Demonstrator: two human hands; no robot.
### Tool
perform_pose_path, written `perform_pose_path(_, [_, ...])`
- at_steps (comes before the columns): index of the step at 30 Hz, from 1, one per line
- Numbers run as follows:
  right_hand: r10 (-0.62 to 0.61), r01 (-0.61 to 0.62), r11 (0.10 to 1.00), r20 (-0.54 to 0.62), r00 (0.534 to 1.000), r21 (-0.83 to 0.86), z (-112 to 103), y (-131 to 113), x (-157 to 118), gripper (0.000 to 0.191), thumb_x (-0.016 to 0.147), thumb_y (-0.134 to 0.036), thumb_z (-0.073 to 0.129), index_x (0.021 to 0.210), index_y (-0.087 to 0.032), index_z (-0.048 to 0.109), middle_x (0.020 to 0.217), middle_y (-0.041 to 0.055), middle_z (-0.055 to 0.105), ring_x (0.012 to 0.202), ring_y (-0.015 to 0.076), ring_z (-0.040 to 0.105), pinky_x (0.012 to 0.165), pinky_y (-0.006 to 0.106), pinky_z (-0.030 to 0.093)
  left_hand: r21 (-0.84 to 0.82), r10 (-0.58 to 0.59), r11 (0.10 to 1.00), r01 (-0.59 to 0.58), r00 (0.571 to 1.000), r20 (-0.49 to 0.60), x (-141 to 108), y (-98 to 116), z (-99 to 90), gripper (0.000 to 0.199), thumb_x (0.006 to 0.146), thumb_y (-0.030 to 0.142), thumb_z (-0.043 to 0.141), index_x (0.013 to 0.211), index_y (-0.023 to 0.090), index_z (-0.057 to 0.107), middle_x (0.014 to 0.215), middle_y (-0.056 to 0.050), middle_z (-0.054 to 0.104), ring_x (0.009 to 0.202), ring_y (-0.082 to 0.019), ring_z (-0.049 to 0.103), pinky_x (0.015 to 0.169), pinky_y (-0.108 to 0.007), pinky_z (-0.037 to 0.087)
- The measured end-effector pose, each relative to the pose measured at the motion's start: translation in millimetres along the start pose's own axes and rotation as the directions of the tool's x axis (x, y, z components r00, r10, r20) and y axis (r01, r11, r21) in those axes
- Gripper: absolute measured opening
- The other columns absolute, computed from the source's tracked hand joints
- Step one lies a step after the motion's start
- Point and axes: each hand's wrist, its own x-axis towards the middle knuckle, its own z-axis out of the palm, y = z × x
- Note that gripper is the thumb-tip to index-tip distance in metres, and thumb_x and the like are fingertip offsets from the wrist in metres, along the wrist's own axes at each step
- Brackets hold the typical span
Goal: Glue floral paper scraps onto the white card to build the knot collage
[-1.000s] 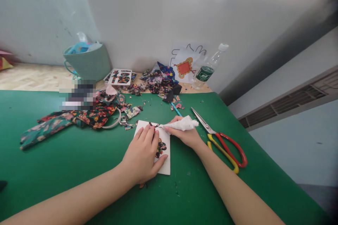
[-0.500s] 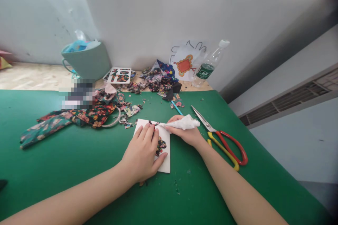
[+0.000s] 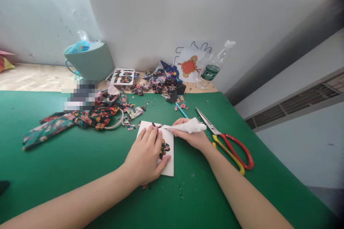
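A white card (image 3: 168,167) with dark floral fabric pieces (image 3: 164,147) on it lies on the green table mat. My left hand (image 3: 145,152) rests flat on the card with its fingers spread, covering its left part. My right hand (image 3: 189,136) grips a white cone-shaped glue bag (image 3: 191,126); its narrow tip points left at the card's upper edge, close to a dark fabric strip (image 3: 157,125). Part of a blue stick (image 3: 181,110) shows just beyond my right hand.
Scissors (image 3: 225,137) with red and yellow handles lie right of my right hand. Fabric scraps (image 3: 161,78), a floral cloth bundle (image 3: 88,116), a green mug (image 3: 90,61), a patterned card (image 3: 124,77), a picture sheet (image 3: 189,68) and a bottle (image 3: 212,69) stand or lie farther back.
The glue bag and my right hand have shifted slightly right, the tip drawing back a little from the strip. My left hand keeps its place on the card.
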Motion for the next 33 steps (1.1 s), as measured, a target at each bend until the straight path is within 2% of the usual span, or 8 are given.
perform_pose_path(23, [0.012,-0.012,0.996,0.007,1.000,-0.087,-8,2,-7,0.023,0.070,-0.040,0.061,0.075,-0.018,0.062,0.078,0.0040,0.066,0.070,0.0167,0.060,0.063,0.027,0.045,0.006,-0.013,1.000,0.013,1.000,0.019,0,1,-1.5,0.065,0.082,0.051,0.033,0.126,0.004,0.039,0.129,-0.022,0.038,0.122,-0.035,0.029,0.100,-0.047,0.024])
perform_pose_path(27, [0.006,-0.006,0.999,0.003,1.000,-0.050,-9,6,-7,0.022,0.069,-0.039,0.062,0.075,-0.019,0.062,0.079,0.0040,0.066,0.072,0.0172,0.060,0.067,0.028,0.045,-0.002,-0.013,1.000,0.013,1.000,0.022,-1,1,-1.9,0.064,0.082,0.050,0.034,0.126,0.003,0.039,0.129,-0.022,0.037,0.122,-0.035,0.029,0.100,-0.047,0.024])
perform_pose_path(33, [0.019,-0.019,0.999,0.007,1.000,0.042,-11,8,-7,0.021,0.068,-0.039,0.063,0.074,-0.019,0.061,0.080,0.0042,0.065,0.071,0.0172,0.060,0.064,0.028,0.046,0.000,-0.011,1.000,0.011,1.000,0.018,0,1,-3.0,0.064,0.082,0.049,0.034,0.126,0.003,0.040,0.129,-0.022,0.038,0.122,-0.035,0.030,0.100,-0.047,0.024])
